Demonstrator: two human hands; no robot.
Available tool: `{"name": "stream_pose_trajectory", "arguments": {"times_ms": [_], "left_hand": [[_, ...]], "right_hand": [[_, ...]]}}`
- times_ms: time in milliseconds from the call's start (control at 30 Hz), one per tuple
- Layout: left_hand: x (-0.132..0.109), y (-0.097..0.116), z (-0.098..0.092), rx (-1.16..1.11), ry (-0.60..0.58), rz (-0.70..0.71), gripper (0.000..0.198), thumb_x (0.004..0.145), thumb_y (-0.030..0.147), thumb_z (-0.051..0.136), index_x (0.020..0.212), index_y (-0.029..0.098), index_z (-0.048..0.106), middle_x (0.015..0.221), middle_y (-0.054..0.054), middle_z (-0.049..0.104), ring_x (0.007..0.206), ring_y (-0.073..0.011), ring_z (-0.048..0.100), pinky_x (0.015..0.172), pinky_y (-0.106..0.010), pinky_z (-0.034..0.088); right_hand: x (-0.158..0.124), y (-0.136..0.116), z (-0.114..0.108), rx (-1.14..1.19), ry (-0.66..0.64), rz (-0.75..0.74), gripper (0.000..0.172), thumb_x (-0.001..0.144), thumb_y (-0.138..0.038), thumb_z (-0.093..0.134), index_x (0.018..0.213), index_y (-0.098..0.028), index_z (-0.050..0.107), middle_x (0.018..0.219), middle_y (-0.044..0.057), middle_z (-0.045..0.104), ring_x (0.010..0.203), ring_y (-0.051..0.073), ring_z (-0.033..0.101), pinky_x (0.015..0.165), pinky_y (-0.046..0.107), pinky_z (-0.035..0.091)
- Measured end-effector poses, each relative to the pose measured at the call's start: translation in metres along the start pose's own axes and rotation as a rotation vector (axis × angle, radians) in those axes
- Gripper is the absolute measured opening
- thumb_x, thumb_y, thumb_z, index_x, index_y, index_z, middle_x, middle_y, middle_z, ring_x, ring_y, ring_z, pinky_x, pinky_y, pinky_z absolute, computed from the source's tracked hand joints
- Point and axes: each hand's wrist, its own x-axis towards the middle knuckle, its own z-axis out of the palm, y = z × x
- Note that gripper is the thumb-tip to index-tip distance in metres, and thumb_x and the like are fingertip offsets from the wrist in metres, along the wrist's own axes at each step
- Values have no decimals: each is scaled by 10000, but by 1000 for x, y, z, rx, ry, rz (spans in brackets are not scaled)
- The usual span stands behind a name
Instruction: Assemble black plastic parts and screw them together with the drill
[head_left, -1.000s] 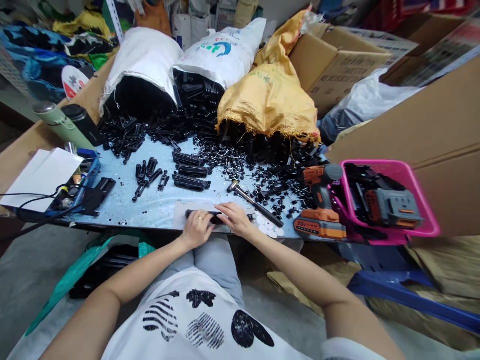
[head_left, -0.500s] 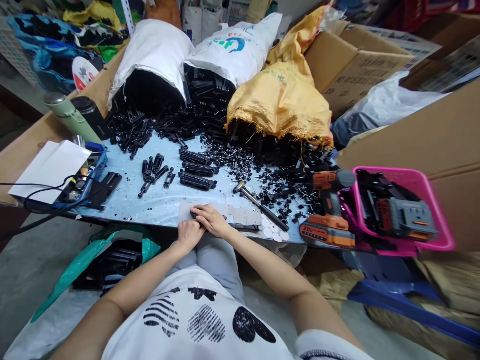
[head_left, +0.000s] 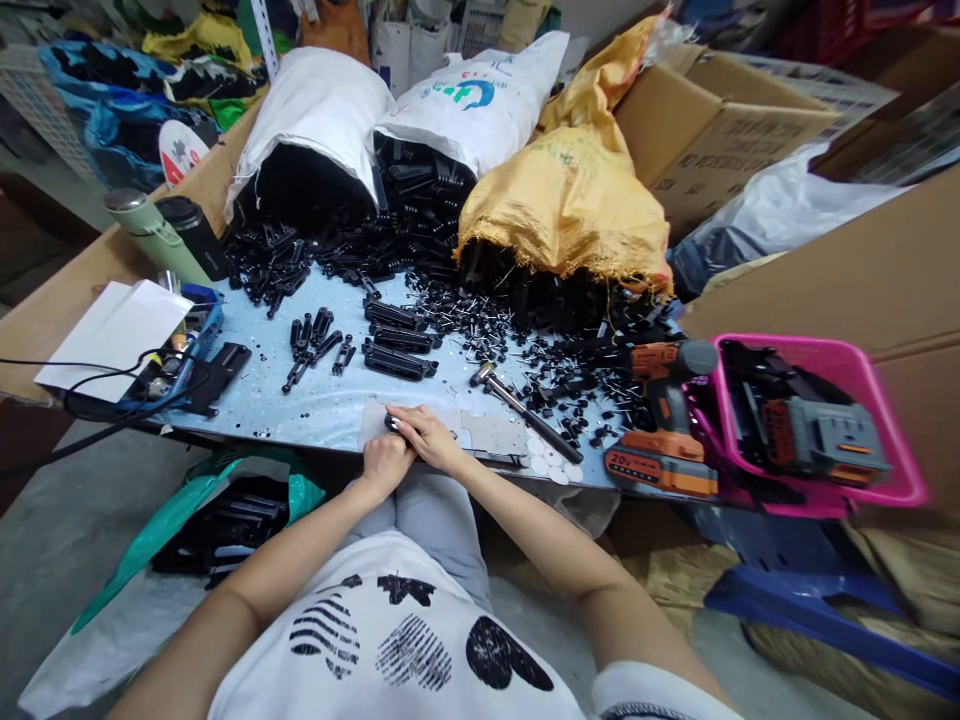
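Observation:
At the table's front edge both of my hands are close together over a grey board [head_left: 487, 432]. My left hand [head_left: 385, 466] is curled in a fist around a small black plastic part [head_left: 391, 423], most of which the fingers hide. My right hand [head_left: 429, 441] lies across it from the right, its fingertips closed on the same part. Beyond the hands lie several long black plastic pieces [head_left: 400, 362] in a stack of rows. A cluster of smaller black jointed pieces [head_left: 309, 345] is to their left. A hammer [head_left: 529, 412] rests right of the hands.
Sacks, two white [head_left: 322, 110] and one yellow [head_left: 562, 200], spill black parts and pins at the back. A cordless drill [head_left: 664, 420] and a pink basket [head_left: 900, 440] stand right. White discs [head_left: 551, 460] lie by the edge. A blue tray [head_left: 214, 325] and flasks [head_left: 161, 235] are left.
The fingers of my right hand have shifted slightly on the black part, and its end now shows above the left fist. The whole view has moved a little; the other things lie as before.

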Motion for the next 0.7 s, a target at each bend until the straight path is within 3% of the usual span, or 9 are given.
{"name": "stream_pose_trajectory", "arguments": {"times_ms": [133, 267, 400, 500, 600, 700], "left_hand": [[1, -2, 1, 6, 30, -46, 414, 913, 386, 388, 911, 110, 697, 841, -157, 697, 792, -234, 665, 690, -300, 470], [-2, -10, 3, 7, 22, -4, 420, 911, 404, 395, 874, 115, 698, 854, -153, 701, 807, -237, 665, 699, -302, 468], [-2, -10, 5, 14, 25, -50, 373, 904, 354, 411, 893, 107, 691, 859, -162, 694, 814, -239, 661, 698, -305, 466], [-2, -13, 2, 14, 5, -43, 349, 901, 342, 419, 889, 121, 689, 845, -147, 688, 798, -229, 655, 696, -302, 463], [0, -24, -6, 43, 37, 63, 395, 920, 397, 384, 853, 142, 677, 819, -125, 678, 807, -228, 640, 700, -305, 458], [13, -35, -16, 91, 164, 387, 420, 934, 437, 342, 983, 154, 648, 1006, -143, 658, 993, -253, 594, 800, -338, 441]], "right_hand": [[-1, 1, -1, 6, 27, 27, 399, 980, -359, 334, 1337, -264, 483, 1263, 34, 582, 1094, 176, 539, 948, 369, 420], [-3, 2, 2, -72, -16, -34, 403, 976, -361, 342, 1325, -240, 503, 1287, 57, 558, 1107, 184, 521, 961, 370, 416], [2, 1, 9, -231, -33, 65, 410, 969, -384, 340, 1288, -231, 547, 1195, 77, 600, 1008, 204, 536, 903, 377, 451], [-2, -4, 8, -259, -46, 22, 433, 975, -384, 303, 1328, -228, 501, 1277, 95, 542, 1056, 216, 523, 931, 396, 440], [-29, -7, -8, -286, 24, -70, 496, 959, -419, 335, 1414, -221, 361, 1406, 125, 405, 1206, 246, 445, 985, 435, 402], [-71, 5, -29, -456, 161, 7, 638, 864, -559, 477, 1368, -175, 403, 1351, 173, 441, 1199, 295, 449, 947, 448, 416]]}}
